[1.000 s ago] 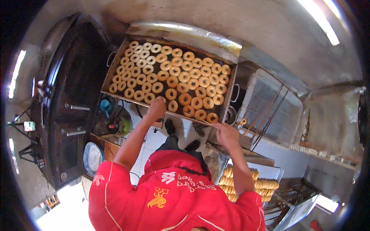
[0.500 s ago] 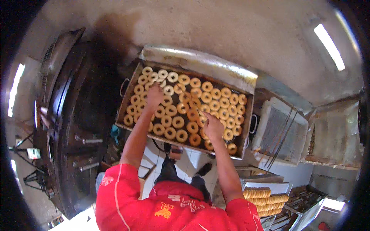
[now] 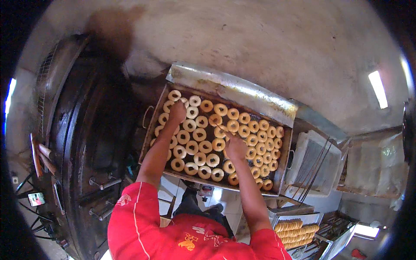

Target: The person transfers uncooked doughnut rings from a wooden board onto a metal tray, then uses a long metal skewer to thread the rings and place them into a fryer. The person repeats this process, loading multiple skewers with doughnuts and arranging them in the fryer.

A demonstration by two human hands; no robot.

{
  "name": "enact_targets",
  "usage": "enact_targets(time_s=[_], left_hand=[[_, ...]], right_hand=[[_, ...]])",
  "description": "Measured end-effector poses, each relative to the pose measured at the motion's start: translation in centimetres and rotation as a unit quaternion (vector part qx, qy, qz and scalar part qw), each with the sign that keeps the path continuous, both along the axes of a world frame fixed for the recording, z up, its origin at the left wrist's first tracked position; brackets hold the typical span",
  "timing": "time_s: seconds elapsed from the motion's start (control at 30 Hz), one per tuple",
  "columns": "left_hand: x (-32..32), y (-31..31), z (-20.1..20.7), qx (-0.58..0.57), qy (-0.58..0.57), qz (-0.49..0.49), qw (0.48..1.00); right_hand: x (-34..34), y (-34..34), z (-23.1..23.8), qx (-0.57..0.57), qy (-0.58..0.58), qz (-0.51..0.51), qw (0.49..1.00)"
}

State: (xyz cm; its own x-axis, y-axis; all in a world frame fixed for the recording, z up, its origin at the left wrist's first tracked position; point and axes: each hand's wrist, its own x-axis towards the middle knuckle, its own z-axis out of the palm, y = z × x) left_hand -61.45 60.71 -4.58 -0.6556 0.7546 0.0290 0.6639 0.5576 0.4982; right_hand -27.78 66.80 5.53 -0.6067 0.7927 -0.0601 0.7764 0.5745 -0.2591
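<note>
A wide, shallow metal frying pan [image 3: 283, 169] lies in front of me, filled with rows of ring doughnuts in dark oil. Pale doughnuts [image 3: 196, 148] fill the left part; golden ones [image 3: 255, 153] are on the right. My left hand [image 3: 177, 112] reaches over the pale rings near the far left corner, fingers curled closed; what they grip is hidden. Over the middle of the pan, my right hand [image 3: 235, 146] is closed around a thin stick [image 3: 220, 127]. Its tip points up and left among the golden doughnuts.
Behind the pan stands a metal splash guard [image 3: 236, 95]. A dark oven-like cabinet [image 3: 71, 143] with bar handles is close on the left. To the right sit a framed mesh rack [image 3: 318, 162] with long thin rods across it and a tray of stacked doughnuts [image 3: 297, 234].
The view has shifted, so the pan appears lower and further right. Both hands remain over the pan, and the stick's tip has come down nearer the middle rows.
</note>
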Motion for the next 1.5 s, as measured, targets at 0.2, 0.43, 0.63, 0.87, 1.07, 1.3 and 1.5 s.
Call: enact_targets(time_s=[0.2, 0.43, 0.63, 0.87, 1.07, 1.3, 1.5], left_hand=[[5.2, -4.1, 3.0, 0.016, -0.070, -0.048, 0.996], [6.7, -6.1, 5.2, -0.082, -0.095, 0.005, 0.992], [10.8, -6.3, 3.6, -0.026, -0.058, -0.040, 0.997], [15.0, -9.9, 3.7, -0.077, -0.122, -0.001, 0.989], [17.4, -10.7, 3.0, -0.071, -0.127, -0.001, 0.989], [23.3, -14.3, 1.8, -0.048, -0.082, -0.057, 0.994], [27.4, -17.2, 1.3, 0.029, -0.024, -0.095, 0.995]], right_hand=[[4.8, -2.0, 2.4, -0.010, 0.015, -0.023, 1.000], [6.5, -4.6, 5.1, -0.020, 0.023, -0.040, 0.999], [12.6, -5.7, 2.4, -0.032, -0.007, -0.011, 0.999], [15.1, -7.5, 5.2, -0.021, -0.006, -0.033, 0.999], [14.5, -7.8, 6.8, -0.087, -0.052, -0.036, 0.994], [23.7, -8.9, 4.3, -0.051, -0.015, 0.016, 0.998], [27.0, -9.6, 8.8, -0.057, -0.039, -0.004, 0.998]])
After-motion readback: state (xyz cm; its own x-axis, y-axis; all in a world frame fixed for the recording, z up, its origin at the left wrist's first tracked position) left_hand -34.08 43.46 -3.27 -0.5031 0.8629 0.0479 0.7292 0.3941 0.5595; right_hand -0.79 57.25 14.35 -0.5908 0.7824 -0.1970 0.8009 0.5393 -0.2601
